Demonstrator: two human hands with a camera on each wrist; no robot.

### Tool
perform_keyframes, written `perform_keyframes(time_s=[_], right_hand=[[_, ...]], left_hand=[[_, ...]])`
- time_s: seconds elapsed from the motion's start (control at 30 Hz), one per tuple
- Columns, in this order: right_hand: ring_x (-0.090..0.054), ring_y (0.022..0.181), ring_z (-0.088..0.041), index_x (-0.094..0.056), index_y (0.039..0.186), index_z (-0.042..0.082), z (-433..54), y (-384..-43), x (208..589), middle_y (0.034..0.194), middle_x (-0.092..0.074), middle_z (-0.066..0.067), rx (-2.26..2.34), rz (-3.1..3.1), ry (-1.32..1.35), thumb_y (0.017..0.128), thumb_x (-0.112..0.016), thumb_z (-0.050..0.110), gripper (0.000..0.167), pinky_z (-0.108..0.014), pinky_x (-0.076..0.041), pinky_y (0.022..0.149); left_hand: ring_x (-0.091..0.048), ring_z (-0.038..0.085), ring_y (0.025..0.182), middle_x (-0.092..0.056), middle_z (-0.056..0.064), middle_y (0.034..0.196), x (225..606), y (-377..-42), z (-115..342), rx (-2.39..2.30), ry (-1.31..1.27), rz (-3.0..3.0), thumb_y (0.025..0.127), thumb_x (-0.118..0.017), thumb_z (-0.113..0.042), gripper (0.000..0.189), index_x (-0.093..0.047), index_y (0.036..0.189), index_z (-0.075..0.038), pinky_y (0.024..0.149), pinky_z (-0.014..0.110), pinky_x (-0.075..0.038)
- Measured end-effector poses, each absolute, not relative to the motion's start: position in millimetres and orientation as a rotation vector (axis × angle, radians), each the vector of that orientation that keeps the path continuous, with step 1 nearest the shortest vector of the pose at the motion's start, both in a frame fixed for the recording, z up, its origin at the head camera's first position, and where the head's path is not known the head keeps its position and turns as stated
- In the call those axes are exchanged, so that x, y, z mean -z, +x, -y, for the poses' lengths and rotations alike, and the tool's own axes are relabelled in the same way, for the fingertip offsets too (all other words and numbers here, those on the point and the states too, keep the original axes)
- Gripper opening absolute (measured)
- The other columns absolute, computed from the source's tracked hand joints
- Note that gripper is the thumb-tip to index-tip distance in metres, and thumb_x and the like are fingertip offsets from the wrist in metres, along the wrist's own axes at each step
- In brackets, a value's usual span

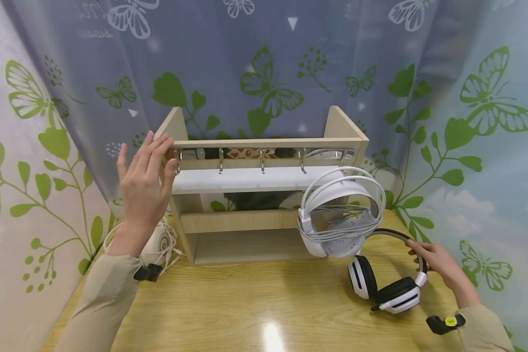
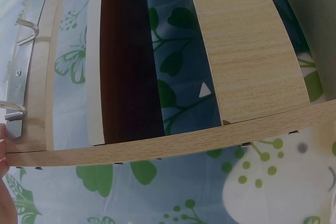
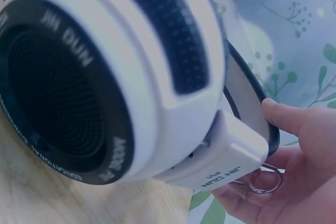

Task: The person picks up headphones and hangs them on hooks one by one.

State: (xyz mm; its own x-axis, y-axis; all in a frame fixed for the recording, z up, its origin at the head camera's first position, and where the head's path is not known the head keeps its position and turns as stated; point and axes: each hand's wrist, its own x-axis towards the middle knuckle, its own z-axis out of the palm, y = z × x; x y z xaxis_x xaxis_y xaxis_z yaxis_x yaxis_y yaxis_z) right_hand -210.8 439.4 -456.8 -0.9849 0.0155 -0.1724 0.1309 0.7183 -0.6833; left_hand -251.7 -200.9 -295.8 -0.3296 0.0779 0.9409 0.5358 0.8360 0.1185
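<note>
My right hand point(image 1: 440, 264) grips the headband of a black-and-white pair of headphones point(image 1: 398, 297) at the shelf's right. In the right wrist view, thumb and fingers point(image 3: 310, 135) pinch that band behind the large ear cup point(image 3: 178, 103). My left hand point(image 1: 143, 178) rests its extended fingers on the top left corner of the small wooden shelf point(image 1: 246, 222). The left wrist view shows only a sliver of that hand beside the shelf's side panel point(image 2: 157, 148). White headphones point(image 1: 334, 195) with their cable wound round them hang at the shelf's right end.
A row of metal hooks point(image 1: 262, 161) lines the shelf's upper rail. A round white object with white cable point(image 1: 158, 244) lies left of the shelf on the wooden table point(image 1: 229, 303). Butterfly-patterned curtains point(image 1: 290, 58) enclose the back and sides.
</note>
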Motion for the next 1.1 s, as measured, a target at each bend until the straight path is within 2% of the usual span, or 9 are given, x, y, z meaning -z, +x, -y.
perform_keyframes(time_s=[0.17,0.33,0.5,0.83,1.1], right_hand=[[-0.068,0.106,-0.038,-0.042,0.142,-0.019,-436,-206,455,0.130,-0.059,-0.036,1.237,-2.706,0.102,0.110,-0.035,0.045,0.071,-0.041,-0.059,0.079],[-0.069,0.107,-0.037,-0.042,0.141,-0.020,-433,-200,452,0.129,-0.060,-0.035,1.327,-2.647,0.111,0.109,-0.038,0.045,0.073,-0.045,-0.059,0.085],[-0.070,0.106,-0.036,-0.039,0.143,-0.019,-433,-198,450,0.128,-0.061,-0.034,1.350,-2.612,0.117,0.110,-0.037,0.045,0.073,-0.043,-0.060,0.084],[-0.073,0.093,-0.021,-0.037,0.143,-0.020,-429,-189,445,0.122,-0.066,-0.029,1.328,-2.650,0.117,0.111,-0.033,0.042,0.069,-0.039,-0.059,0.076],[-0.072,0.087,-0.021,-0.033,0.143,-0.020,-420,-182,443,0.118,-0.064,-0.033,1.332,-2.747,0.153,0.112,-0.033,0.038,0.067,-0.039,-0.060,0.074]], left_hand=[[-0.050,0.029,0.139,-0.063,0.008,0.140,296,-252,201,0.498,-0.461,1.871,0.108,-0.038,-0.049,0.055,-0.063,0.135,-0.009,0.123,0.054,-0.013],[-0.050,0.030,0.139,-0.062,0.008,0.140,296,-252,201,0.499,-0.461,1.873,0.108,-0.038,-0.048,0.054,-0.063,0.135,-0.009,0.123,0.054,-0.012],[-0.051,0.030,0.138,-0.063,0.009,0.140,295,-251,201,0.496,-0.458,1.871,0.108,-0.039,-0.047,0.054,-0.063,0.135,-0.008,0.123,0.054,-0.013],[-0.051,0.030,0.138,-0.063,0.009,0.140,295,-251,200,0.495,-0.457,1.873,0.108,-0.038,-0.048,0.054,-0.064,0.134,-0.008,0.123,0.054,-0.013],[-0.051,0.030,0.139,-0.063,0.009,0.140,295,-251,200,0.501,-0.458,1.876,0.108,-0.038,-0.049,0.055,-0.064,0.134,-0.008,0.123,0.054,-0.012]])
